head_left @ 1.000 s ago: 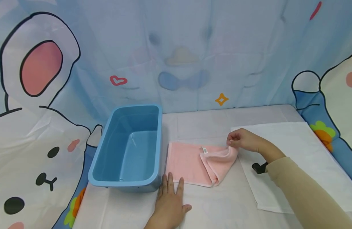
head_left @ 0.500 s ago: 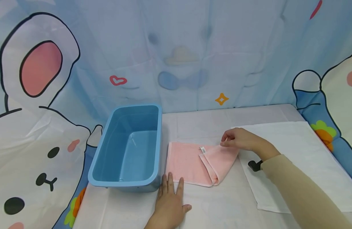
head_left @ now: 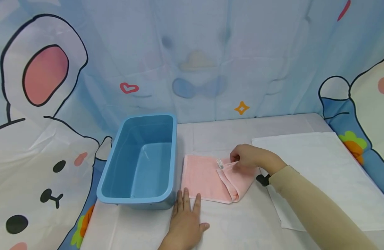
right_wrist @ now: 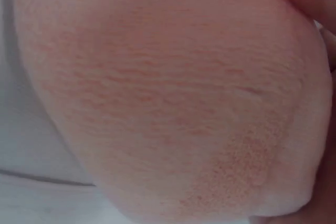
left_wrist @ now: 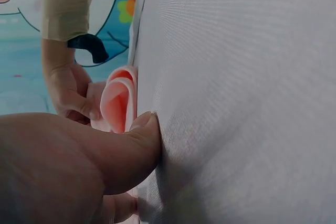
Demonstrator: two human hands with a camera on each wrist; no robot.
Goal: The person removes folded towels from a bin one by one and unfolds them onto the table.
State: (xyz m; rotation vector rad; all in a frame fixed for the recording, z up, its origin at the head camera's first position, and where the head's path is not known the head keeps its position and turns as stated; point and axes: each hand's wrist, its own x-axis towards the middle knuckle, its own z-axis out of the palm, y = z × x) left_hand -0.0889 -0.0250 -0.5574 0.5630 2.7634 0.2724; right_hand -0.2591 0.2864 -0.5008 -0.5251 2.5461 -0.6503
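Observation:
A pink towel (head_left: 199,177) with a small white tag (head_left: 220,164) lies on the white-covered table, its right part folded over leftward. My right hand (head_left: 251,158) grips the far edge of the folded part, fingers curled and partly hidden. In the left wrist view, the towel's fold (left_wrist: 118,100) stands up as a loose roll beside the right hand. Pink terry (right_wrist: 157,103) fills most of the right wrist view. My left hand (head_left: 185,224) lies flat with fingers spread, fingertips right at the towel's near left corner.
A blue plastic basin (head_left: 134,200) stands left of the towel, close to the left fingertips. A white cloth (head_left: 323,173) is spread at the right, under the right forearm. Behind hangs a printed curtain (head_left: 204,41) with cartoon figures.
My right hand has moved left and slightly down, carrying the towel's far right corner over toward the tag. The left hand has stayed in place.

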